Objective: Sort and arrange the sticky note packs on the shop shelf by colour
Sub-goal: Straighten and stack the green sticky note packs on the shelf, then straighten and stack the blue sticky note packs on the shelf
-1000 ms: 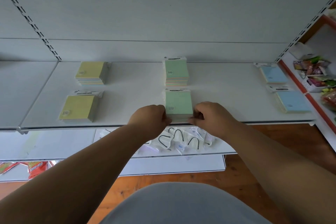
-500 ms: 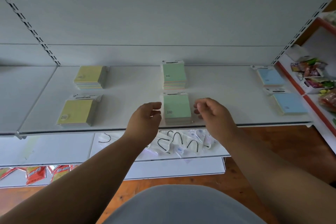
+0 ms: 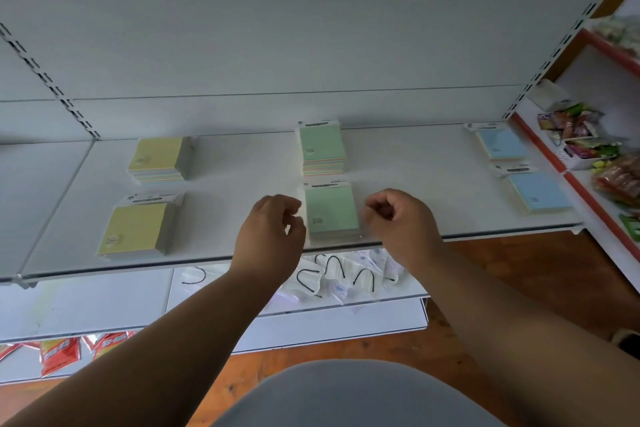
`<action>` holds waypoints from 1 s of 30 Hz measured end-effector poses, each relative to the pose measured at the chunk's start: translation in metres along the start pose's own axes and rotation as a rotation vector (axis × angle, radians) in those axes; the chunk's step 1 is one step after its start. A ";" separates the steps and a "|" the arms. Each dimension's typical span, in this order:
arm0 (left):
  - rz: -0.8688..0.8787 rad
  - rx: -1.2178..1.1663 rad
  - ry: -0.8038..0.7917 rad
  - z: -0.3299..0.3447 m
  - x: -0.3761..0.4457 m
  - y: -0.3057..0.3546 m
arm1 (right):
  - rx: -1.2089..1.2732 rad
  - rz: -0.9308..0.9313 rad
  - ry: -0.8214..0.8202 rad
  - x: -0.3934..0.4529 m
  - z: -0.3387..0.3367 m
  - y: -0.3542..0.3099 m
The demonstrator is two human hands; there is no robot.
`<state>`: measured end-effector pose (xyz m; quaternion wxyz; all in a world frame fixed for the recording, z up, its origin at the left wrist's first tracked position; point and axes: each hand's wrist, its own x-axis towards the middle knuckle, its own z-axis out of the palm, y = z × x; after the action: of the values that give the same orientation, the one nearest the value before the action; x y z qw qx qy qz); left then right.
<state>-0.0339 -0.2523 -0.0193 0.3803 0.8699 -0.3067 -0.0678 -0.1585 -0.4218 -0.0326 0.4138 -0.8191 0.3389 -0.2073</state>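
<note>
Left hand (image 3: 268, 234) and right hand (image 3: 401, 218), both loosely curled and holding nothing, flank the front green pack (image 3: 330, 210) on the shelf (image 3: 242, 184): pack at 3 o'clock of the left, 9 o'clock of the right, just beside each, near the shelf's front edge. Risk, judged: a withdrawing knuckle clipping the pack would skew it or tip it off that edge.
</note>
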 end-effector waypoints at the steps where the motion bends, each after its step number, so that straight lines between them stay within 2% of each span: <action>1: 0.076 -0.003 0.039 0.001 0.000 0.006 | -0.019 -0.022 0.031 0.002 -0.006 -0.002; 3: 0.212 0.000 0.053 0.006 0.003 0.023 | -0.066 -0.067 0.081 0.007 -0.021 -0.005; 6: 0.322 -0.018 0.010 0.023 0.012 0.053 | -0.123 -0.111 0.141 0.014 -0.052 -0.004; 10: 0.400 -0.050 -0.112 0.061 0.024 0.093 | -0.244 -0.124 0.171 0.024 -0.103 0.014; 13: 0.395 -0.050 -0.175 0.104 0.033 0.129 | -0.304 -0.085 0.187 0.035 -0.148 0.042; 16: 0.305 -0.042 -0.269 0.149 0.045 0.167 | -0.332 -0.046 0.163 0.055 -0.188 0.070; 20: 0.079 -0.109 -0.331 0.200 0.067 0.212 | -0.360 -0.026 0.083 0.098 -0.230 0.100; 23: -0.093 -0.172 -0.299 0.230 0.085 0.235 | -0.389 0.050 0.017 0.133 -0.243 0.128; 27: -0.385 -0.396 -0.317 0.264 0.111 0.250 | -0.433 0.186 -0.075 0.167 -0.249 0.155; 30: -0.426 -0.443 -0.383 0.280 0.128 0.260 | -0.430 0.228 -0.127 0.184 -0.247 0.166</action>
<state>-0.1550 -0.6360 -0.0181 0.4727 0.7823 -0.1621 -0.3720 -0.2494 -0.7596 -0.0160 0.2712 -0.8562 0.4387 -0.0303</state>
